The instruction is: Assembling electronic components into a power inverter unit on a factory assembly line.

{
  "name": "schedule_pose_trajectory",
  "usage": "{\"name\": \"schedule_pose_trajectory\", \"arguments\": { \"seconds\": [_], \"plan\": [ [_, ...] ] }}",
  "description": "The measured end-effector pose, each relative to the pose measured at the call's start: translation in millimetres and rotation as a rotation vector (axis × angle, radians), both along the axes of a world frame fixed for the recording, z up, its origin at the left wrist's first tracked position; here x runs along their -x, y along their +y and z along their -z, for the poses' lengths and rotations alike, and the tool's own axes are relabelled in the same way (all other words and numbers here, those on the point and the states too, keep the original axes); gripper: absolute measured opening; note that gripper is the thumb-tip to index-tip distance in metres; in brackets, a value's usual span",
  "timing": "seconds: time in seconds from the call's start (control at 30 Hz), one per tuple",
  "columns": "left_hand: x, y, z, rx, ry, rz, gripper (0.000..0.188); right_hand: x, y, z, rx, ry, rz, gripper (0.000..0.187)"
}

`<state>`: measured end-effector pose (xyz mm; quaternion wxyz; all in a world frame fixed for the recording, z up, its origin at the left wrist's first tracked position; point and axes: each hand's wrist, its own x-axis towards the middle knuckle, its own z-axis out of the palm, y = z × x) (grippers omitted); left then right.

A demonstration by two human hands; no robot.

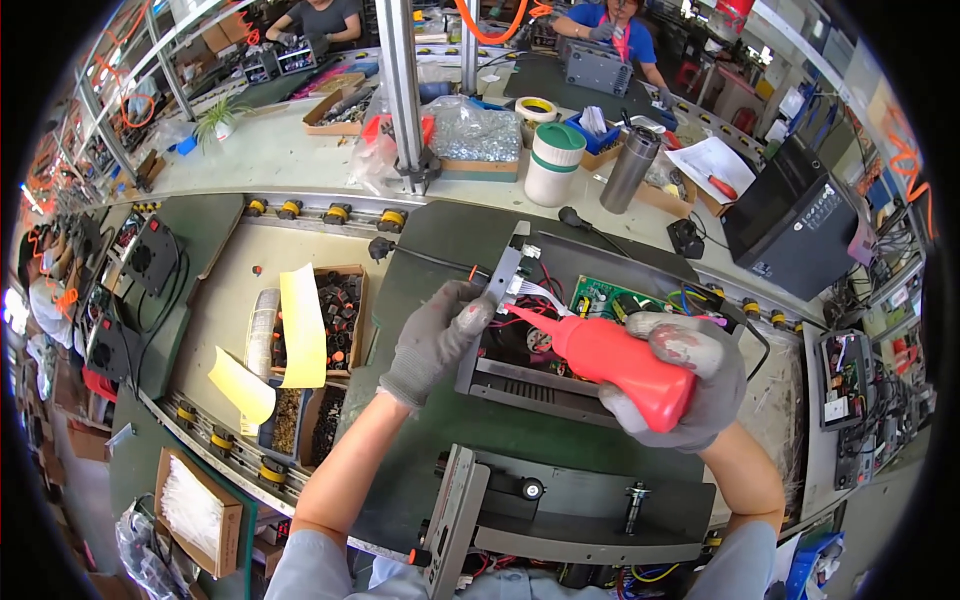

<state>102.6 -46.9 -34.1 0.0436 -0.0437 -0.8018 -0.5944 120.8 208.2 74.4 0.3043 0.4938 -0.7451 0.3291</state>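
Red bottle [628,368] in right hand [702,372], nozzle at chassis [540,394]

Head view: I have the gloved right hand wrapped around the bottle, tilted, its thin tip just beside white connectors [514,286] on the chassis's left end panel [508,268]. Left hand [432,342], gloved, has fingers at that panel's lower part; can't tell how firmly. Hands apart. Open chassis lies toward the dark green board's [590,452] far edge, circuit board [598,296] inside; second metal chassis [585,512] at the near edge.
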Motion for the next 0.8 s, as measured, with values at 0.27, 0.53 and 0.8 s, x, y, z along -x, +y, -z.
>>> {"name": "schedule_pose_trajectory", "arguments": {
  "seconds": [0.27,0.53,0.8],
  "plan": [
    [0.2,3.4,-2.5,-0.041,-0.008,-0.009,0.071,-0.8,-3.0,-2.9,-0.065,0.039,0.056,0.068],
    [-2.7,2.4,-6.2,0.000,0.000,-0.020,0.072,-6.8,-8.0,-4.6,-0.103,0.121,0.113,0.067],
    [-8.5,3.0,-7.0,0.020,-0.002,-0.015,0.069,2.3,-1.7,-11.2,0.066,0.141,0.062,0.064]
  ]
}}
